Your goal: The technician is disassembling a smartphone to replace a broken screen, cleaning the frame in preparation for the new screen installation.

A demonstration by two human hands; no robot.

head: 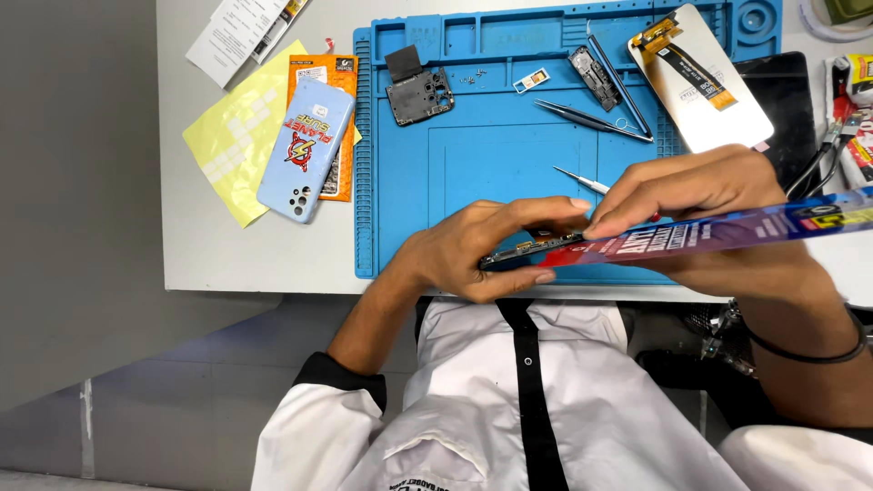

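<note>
Left hand [473, 250] gripping the dark opened phone body [532, 250] at frame centre, fingers curled around it, right hand [700, 205] pinching the long purple printed strip [727, 232], fingertips [600, 227] pressing on the phone edge, above the blue silicone repair mat [491, 155]

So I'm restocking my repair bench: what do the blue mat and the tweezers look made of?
The blue mat looks like soft silicone or rubber: matte, with moulded ridges and trays. The tweezers look like bare steel: thin, grey, with a dull shine. Neither can be told for sure from the picture.
</note>
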